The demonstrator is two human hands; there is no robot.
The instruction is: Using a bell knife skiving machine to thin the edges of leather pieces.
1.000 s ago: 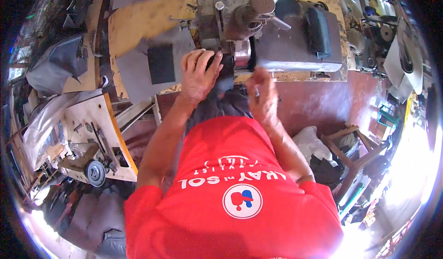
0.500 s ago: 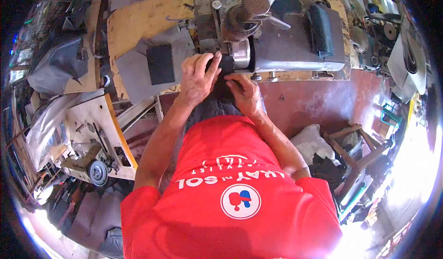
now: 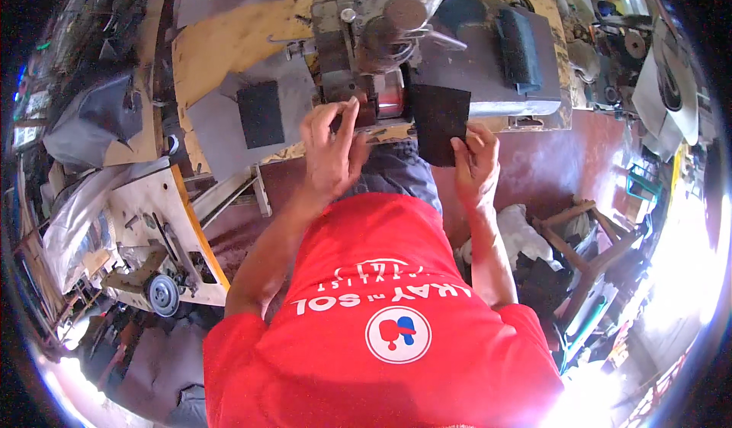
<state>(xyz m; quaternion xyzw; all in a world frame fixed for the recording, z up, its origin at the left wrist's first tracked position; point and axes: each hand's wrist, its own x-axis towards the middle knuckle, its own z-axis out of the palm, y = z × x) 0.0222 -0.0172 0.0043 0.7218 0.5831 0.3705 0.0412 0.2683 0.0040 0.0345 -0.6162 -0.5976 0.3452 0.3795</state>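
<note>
My right hand pinches the lower right edge of a black rectangular leather-like piece, between thumb and fingers. The piece hangs in front of the bench machine, right of its shiny metal cylinder. My left hand is raised just left of that cylinder, fingers bent but apart and nothing visible between them. Its fingertips are close to the machine's dark front block; whether they touch it I cannot tell. A second black rectangle lies flat on a grey sheet to the left.
The machine's thick arm rises above the worn yellow tabletop. A folded dark piece rests on the grey surface at right. At left stands a pale board with a pulley wheel. A wooden frame and a white sack are at lower right.
My right hand has moved right, drawing the black piece away from the metal cylinder, which now shows more fully. My left hand has come off the piece and shifted slightly toward me.
</note>
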